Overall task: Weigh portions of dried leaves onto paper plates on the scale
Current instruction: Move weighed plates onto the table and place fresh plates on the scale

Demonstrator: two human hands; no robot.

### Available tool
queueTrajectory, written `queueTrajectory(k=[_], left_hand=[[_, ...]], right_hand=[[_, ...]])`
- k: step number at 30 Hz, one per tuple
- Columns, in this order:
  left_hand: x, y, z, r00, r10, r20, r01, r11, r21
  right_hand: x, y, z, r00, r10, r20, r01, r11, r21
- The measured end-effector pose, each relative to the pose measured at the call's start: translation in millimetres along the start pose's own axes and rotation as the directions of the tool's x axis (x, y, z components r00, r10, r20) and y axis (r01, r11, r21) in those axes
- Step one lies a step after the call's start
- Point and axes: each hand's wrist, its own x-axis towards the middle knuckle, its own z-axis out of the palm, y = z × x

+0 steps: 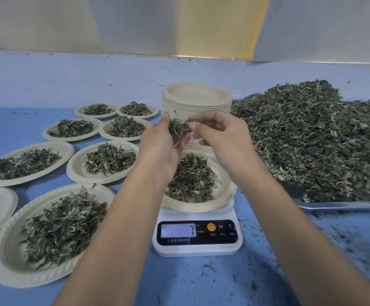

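My left hand (159, 149) cups dried leaves (178, 129); right hand (221, 138) pinches few off. Feather-light, brittle: pinch gently, loosely.

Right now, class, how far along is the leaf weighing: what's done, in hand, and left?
Done: eight filled plates left of the scale. In hand: the left hand and right hand pinch a leaf tuft above the plate on the scale. Left: the leaf pile and the empty plate stack.

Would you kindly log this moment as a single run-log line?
left hand: holds leaf clump | right hand: pinches at leaf clump | plate: on scale, holds leaves | filled plates: left of scale
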Motion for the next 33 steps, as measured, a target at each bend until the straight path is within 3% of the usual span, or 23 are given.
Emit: queueTrajectory(k=[8, 14, 19, 21, 23, 26, 30, 33], left_hand=[[0.3, -3.4, 1.9, 1.0, -0.008, 0.001, 0.008, 1.0, 0.016], [-2.7, -4.8, 7.4, 0.998, -0.045, 0.043, 0.043, 0.998, 0.042], [-8.2, -1.6, 17.4, 0.992, -0.115, 0.053, 0.119, 0.989, -0.086], [-7.9, -1.8, 20.6, 0.987, -0.145, 0.066, 0.153, 0.978, -0.142], [-8.3, -1.7, 24.5, 0.978, -0.179, 0.104, 0.197, 0.957, -0.211], [-10.2, -4.1, 36.4, 0.967, -0.216, 0.132, 0.244, 0.933, -0.264], [-14.5, -22.3, 63.6, 0.958, -0.25, 0.139, 0.275, 0.939, -0.205], [-16.6, -46.0, 84.7, 0.944, -0.293, 0.153, 0.312, 0.942, -0.12]], right_hand=[[0.5, 5.1, 2.7, 1.0, -0.016, 0.009, 0.017, 0.995, -0.095], [-3.4, 7.0, 6.7, 0.994, -0.061, -0.096, 0.038, 0.974, -0.222], [-6.3, 5.8, 8.2, 0.968, -0.229, -0.105, 0.157, 0.874, -0.459], [-5.3, 2.8, 5.8, 0.967, -0.232, -0.102, 0.158, 0.866, -0.474], [-4.9, -1.0, 3.0, 0.975, -0.18, -0.132, 0.119, 0.919, -0.376], [-2.3, -7.4, -4.3, 0.966, -0.027, -0.256, 0.012, 0.998, -0.06], [9.4, -10.4, -27.5, 0.9, 0.181, -0.395, -0.094, 0.969, 0.23], [14.4, -5.9, -45.7, 0.859, 0.298, -0.416, -0.164, 0.93, 0.328]])
